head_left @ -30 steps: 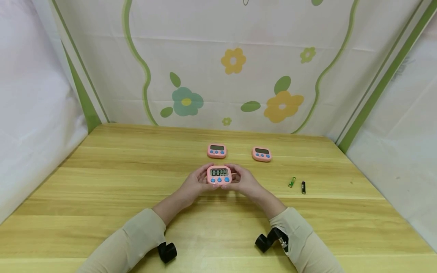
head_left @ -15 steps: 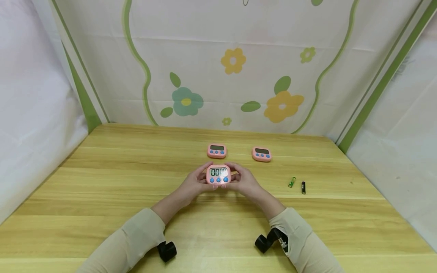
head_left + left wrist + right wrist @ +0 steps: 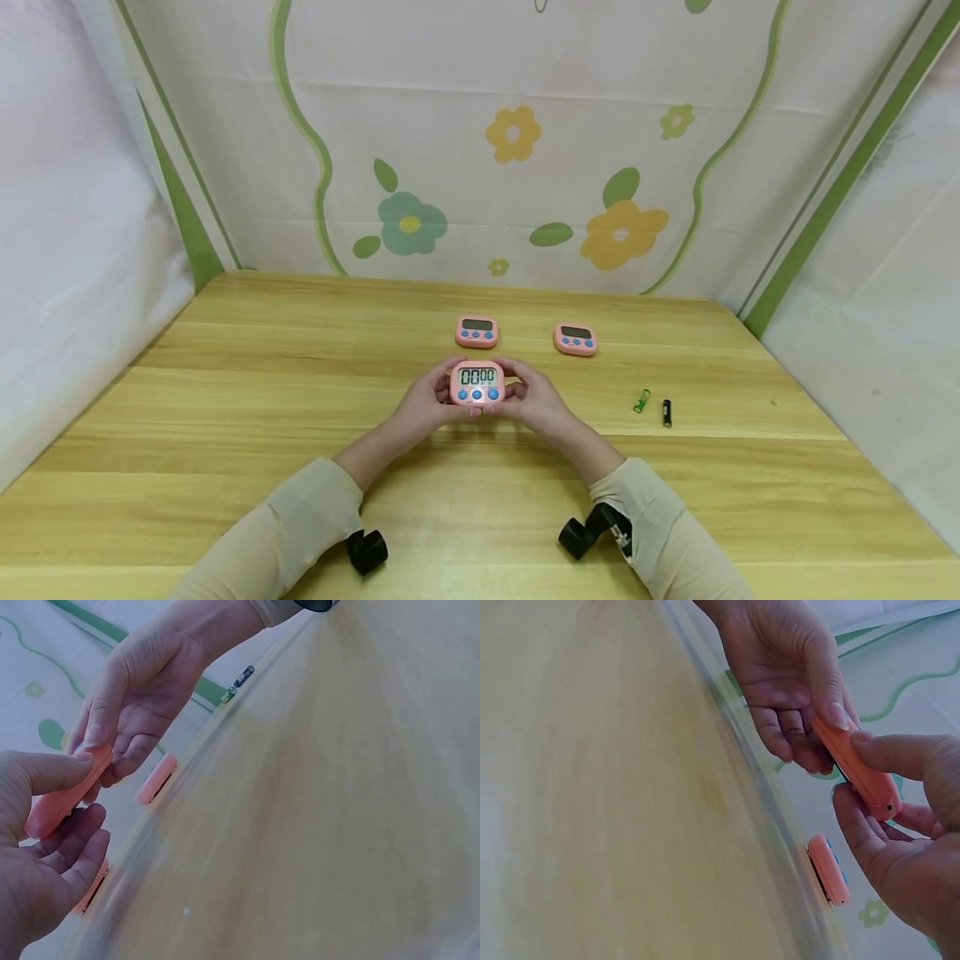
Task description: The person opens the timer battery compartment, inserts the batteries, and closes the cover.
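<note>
Between both hands, raised off the table, is a pink digital timer [image 3: 477, 384] with three blue buttons; its lit screen reads zeros and faces the head camera. The left hand [image 3: 427, 406] grips its left side, thumb [image 3: 64, 771] along the lower edge and fingers behind. The right hand [image 3: 537, 403] grips the right side in the same way, its thumb [image 3: 900, 754] close to the other thumb. Part of the fingers is hidden behind the timer in the head view. Beyond the hands lie two more pink timers, one straight ahead [image 3: 476, 332] and one to the right [image 3: 575, 339], screens blank.
A green battery [image 3: 642, 401] and a black battery [image 3: 667, 412] lie on the wooden table [image 3: 262, 367] right of the hands. A white cloth with printed flowers [image 3: 330, 125] hangs behind the table, and white cloth walls [image 3: 75, 208] stand at both sides.
The held timer has shifted slightly left and tilted a little between the hands. Glare that crossed its screen half a second ago is gone. The other timers and batteries stay put.
</note>
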`<state>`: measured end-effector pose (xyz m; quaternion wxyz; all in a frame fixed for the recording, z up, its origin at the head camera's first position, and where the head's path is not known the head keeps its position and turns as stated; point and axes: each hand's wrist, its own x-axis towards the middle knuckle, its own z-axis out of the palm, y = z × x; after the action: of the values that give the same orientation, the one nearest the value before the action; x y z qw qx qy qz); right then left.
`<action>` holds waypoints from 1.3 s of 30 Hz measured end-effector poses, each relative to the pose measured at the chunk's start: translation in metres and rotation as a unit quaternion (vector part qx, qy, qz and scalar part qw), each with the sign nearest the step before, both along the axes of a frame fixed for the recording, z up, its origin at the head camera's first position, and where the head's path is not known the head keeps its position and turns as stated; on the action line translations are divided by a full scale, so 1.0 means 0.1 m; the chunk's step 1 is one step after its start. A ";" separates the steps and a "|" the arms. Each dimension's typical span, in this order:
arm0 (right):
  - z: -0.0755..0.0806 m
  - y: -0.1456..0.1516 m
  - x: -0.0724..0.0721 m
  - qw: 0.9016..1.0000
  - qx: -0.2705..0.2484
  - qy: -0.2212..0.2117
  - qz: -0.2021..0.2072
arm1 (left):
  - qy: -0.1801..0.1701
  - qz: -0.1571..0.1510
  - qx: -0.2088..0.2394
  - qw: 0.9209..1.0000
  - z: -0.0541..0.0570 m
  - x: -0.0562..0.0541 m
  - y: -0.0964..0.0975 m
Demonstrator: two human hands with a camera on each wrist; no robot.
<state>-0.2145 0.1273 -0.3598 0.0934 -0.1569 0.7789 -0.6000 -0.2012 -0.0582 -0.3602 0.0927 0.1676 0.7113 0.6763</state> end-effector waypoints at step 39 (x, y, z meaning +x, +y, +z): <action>-0.04 0.09 -0.05 0.999 -0.038 -0.017 0.016 | 0.064 0.080 -0.116 0.988 0.04 -0.67 -0.81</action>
<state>-0.2196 0.1360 -0.3636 0.1098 -0.1626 0.7515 -0.6299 -0.2683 -0.1389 -0.3560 0.0117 0.1410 0.8006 0.5822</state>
